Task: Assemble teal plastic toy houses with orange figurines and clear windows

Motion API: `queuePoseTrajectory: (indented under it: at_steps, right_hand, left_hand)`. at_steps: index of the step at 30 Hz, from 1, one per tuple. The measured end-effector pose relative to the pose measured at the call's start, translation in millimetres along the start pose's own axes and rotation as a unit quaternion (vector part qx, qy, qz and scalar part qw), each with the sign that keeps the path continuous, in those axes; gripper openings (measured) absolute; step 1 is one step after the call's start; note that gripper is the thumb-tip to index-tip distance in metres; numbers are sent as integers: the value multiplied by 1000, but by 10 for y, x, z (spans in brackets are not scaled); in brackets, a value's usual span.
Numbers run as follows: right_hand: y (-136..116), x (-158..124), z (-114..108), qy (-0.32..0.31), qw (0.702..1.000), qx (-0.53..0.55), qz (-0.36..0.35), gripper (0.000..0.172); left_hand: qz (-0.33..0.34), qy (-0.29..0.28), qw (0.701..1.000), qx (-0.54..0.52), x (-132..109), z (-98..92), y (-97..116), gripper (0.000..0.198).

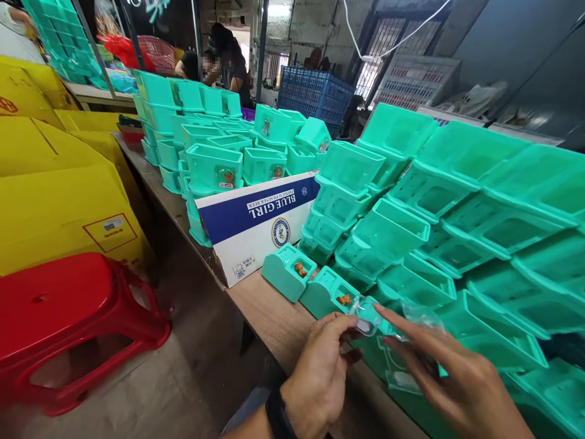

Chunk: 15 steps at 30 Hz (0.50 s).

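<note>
My left hand [322,366], with a dark band at the wrist, pinches a small clear plastic piece [364,325] with a white part on it. Reaching in from the right, my right hand [457,372] has its fingers around more clear plastic pieces [403,379], partly hidden by the fingers. Its index fingertip is close to the piece in my left hand. Just beyond my hands sits a green plastic box [322,289] with a brown animal figure [344,299] in its recess. Beside it is a similar green box [280,274] with another brown figure [300,269].
Stacked green bins [484,152] rise at the right; more green bins [212,164] stand behind a white-and-blue carton [265,225]. The wooden table edge [260,317] runs diagonally. A red stool [68,305] and yellow sacks [59,195] are at left. A person [233,61] is at the back.
</note>
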State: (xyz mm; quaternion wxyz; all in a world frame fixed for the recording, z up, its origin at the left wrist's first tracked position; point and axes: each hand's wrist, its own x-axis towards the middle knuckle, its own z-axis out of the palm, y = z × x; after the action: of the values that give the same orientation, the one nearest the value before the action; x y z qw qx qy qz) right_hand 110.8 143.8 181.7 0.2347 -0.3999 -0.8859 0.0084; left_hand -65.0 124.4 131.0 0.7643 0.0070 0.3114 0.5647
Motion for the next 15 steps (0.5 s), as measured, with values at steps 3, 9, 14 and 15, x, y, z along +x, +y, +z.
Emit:
queuePoseTrajectory:
  at_steps: [3, 9, 14, 15]
  right_hand:
    - [75, 7, 52, 24, 993, -64, -91, 31]
    - [464, 220, -106, -97, 993, -33, -52, 34]
    - [707, 489, -69, -211, 975, -49, -55, 36]
    - [730, 537, -37, -227, 971, -50, -62, 35]
  left_hand:
    - [-39, -28, 998, 33, -1, 0, -67, 38]
    - [193, -97, 886, 410, 45, -53, 310, 41]
    - [392, -190, 597, 674, 359, 25, 886, 36]
    - [384, -220, 556, 704, 452, 56, 941, 55]
